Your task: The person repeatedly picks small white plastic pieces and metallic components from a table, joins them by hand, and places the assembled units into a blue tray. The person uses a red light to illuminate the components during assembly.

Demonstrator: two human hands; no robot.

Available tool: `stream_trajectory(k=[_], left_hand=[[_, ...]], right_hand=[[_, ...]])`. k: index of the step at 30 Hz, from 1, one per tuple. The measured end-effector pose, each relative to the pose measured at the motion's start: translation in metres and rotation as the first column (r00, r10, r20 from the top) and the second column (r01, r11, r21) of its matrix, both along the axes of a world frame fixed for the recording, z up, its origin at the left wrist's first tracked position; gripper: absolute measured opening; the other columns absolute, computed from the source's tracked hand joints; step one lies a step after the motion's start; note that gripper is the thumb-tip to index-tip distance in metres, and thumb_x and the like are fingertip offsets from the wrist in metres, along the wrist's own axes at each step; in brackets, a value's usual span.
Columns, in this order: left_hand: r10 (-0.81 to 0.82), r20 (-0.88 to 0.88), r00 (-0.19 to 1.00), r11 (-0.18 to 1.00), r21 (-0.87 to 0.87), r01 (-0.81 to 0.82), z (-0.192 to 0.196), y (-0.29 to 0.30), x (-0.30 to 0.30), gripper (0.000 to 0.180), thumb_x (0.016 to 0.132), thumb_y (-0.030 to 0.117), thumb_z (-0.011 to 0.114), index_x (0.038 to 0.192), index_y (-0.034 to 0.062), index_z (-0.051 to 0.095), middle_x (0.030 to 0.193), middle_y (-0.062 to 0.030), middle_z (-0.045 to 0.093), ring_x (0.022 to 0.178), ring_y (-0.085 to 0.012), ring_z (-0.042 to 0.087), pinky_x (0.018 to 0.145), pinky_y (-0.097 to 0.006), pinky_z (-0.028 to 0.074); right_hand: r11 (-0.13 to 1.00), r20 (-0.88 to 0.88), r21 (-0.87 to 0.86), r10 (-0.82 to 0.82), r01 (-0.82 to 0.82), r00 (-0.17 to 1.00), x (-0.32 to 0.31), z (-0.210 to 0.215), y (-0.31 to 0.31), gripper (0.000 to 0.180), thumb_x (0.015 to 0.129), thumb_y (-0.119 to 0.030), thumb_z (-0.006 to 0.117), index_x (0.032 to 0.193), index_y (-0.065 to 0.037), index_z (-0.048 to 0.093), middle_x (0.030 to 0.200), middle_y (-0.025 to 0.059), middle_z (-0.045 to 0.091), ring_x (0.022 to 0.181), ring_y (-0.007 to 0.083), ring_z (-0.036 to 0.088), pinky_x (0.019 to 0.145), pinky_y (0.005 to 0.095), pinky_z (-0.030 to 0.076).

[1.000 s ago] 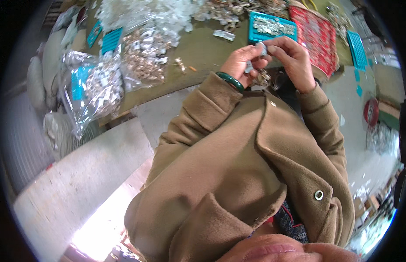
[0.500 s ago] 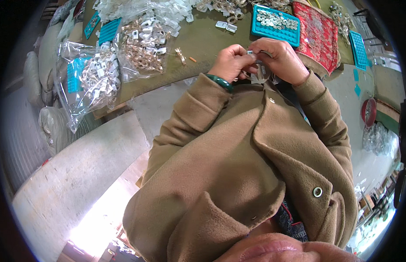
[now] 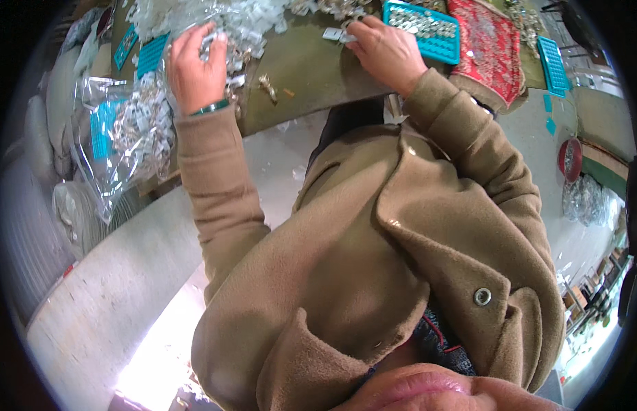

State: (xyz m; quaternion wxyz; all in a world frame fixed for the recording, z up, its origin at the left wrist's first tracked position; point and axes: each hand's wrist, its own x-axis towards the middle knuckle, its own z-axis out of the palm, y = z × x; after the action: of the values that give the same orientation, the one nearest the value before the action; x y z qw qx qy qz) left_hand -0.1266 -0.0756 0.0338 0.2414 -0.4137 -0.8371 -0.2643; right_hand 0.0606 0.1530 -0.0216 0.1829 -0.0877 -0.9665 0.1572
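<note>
1. Left hand point(image 3: 193, 67): reaching to the far left of the table, fingers curled down into a clear plastic bag point(image 3: 137, 130) of small silvery metal parts; resting on the heap, though whether closing on any piece cannot be told, fingertips being hidden among the parts. Wearing a dark green bangle point(image 3: 210, 107) at the wrist, just above the tan sleeve cuff.
2. Right hand point(image 3: 385, 49): lying knuckles-up at the far middle of the table, fingers bent and pinching toward a small pale metal piece point(image 3: 334, 33) at their tips; touching it, but how firmly cannot be told.
3. Turquoise tray point(image 3: 424, 29): sitting just right of the right hand, touching its far edge, holding rows of small silvery parts in its pockets.
4. Olive-green table point(image 3: 311, 75): spanning the far part of the scene, carrying both hands; bearing a loose small brass-coloured part point(image 3: 267, 85) between the two hands, near the near edge.
5. Red patterned cloth point(image 3: 488, 48): lying right of the tray, draping over the table edge.
6. Second turquoise tray point(image 3: 553, 63): lying further right, apart from the cloth.
7. More clear bags point(image 3: 215, 17): piling up at the far left, beyond the left hand, with flat teal cards point(image 3: 151, 56) showing through.
8. Tan coat point(image 3: 373, 274): filling the near middle of the scene, both sleeves stretching far toward the table.
</note>
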Motion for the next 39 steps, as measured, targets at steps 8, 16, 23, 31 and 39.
stream_trajectory(k=[8, 16, 23, 31, 39], left_hand=[[-0.210, 0.543, 0.813, 0.848, 0.516, -0.125, -0.022, -0.010, 0.050, 0.022, 0.091, 0.014, 0.064, 0.109, 0.0031, 0.070, 0.101, -0.0104, 0.072, 0.089, -0.0189, 0.068, 0.080, -0.029, 0.053], [-0.488, 0.873, -0.021, 0.815, 0.446, -0.370, -0.046, 0.028, 0.136, 0.030, 0.096, 0.025, 0.061, 0.118, 0.0039, 0.065, 0.095, -0.0032, 0.071, 0.069, -0.0057, 0.062, 0.053, -0.017, 0.046], [-0.553, 0.815, -0.174, 0.757, 0.404, -0.514, -0.070, 0.060, 0.137, 0.022, 0.094, 0.024, 0.064, 0.107, 0.0069, 0.068, 0.090, 0.0000, 0.069, 0.065, -0.0029, 0.056, 0.052, -0.016, 0.041], [-0.606, 0.763, -0.224, 0.749, 0.453, -0.483, -0.061, 0.072, 0.123, 0.021, 0.096, 0.025, 0.060, 0.105, 0.0069, 0.064, 0.096, -0.0069, 0.071, 0.067, -0.0044, 0.059, 0.054, -0.018, 0.045], [-0.646, 0.679, -0.348, 0.740, 0.446, -0.504, -0.056, 0.073, 0.114, 0.026, 0.094, 0.023, 0.061, 0.115, 0.0088, 0.061, 0.105, -0.0045, 0.068, 0.074, -0.0063, 0.060, 0.056, -0.020, 0.047]], right_hand=[[1.000, 0.129, -0.011, 0.015, -0.014, 0.992, -0.004, 0.011, -0.006, 0.006, 0.085, -0.012, 0.054, 0.084, -0.007, 0.056, 0.086, 0.0127, 0.060, 0.070, 0.0339, 0.063, 0.059, 0.0442, 0.050], [0.616, 0.031, -0.787, 0.089, -0.031, 0.996, 0.007, 0.013, -0.023, 0.018, 0.083, -0.018, 0.068, 0.091, -0.002, 0.070, 0.075, 0.0104, 0.066, 0.067, 0.0124, 0.060, 0.063, 0.0281, 0.050], [0.760, 0.084, -0.649, 0.072, 0.000, 0.994, 0.020, 0.013, -0.011, 0.017, 0.085, -0.020, 0.065, 0.090, -0.004, 0.070, 0.080, 0.0160, 0.067, 0.072, 0.0319, 0.066, 0.064, 0.0378, 0.052], [0.985, 0.027, 0.004, -0.175, 0.175, 0.984, -0.023, 0.002, 0.019, 0.019, 0.088, -0.027, 0.060, 0.085, -0.008, 0.064, 0.082, 0.0111, 0.064, 0.073, 0.0336, 0.064, 0.063, 0.0427, 0.051], [0.983, -0.027, -0.049, -0.181, 0.179, 0.983, -0.024, 0.007, 0.016, 0.013, 0.081, -0.020, 0.061, 0.079, -0.008, 0.061, 0.083, 0.0088, 0.063, 0.077, 0.0318, 0.063, 0.067, 0.0435, 0.051]])
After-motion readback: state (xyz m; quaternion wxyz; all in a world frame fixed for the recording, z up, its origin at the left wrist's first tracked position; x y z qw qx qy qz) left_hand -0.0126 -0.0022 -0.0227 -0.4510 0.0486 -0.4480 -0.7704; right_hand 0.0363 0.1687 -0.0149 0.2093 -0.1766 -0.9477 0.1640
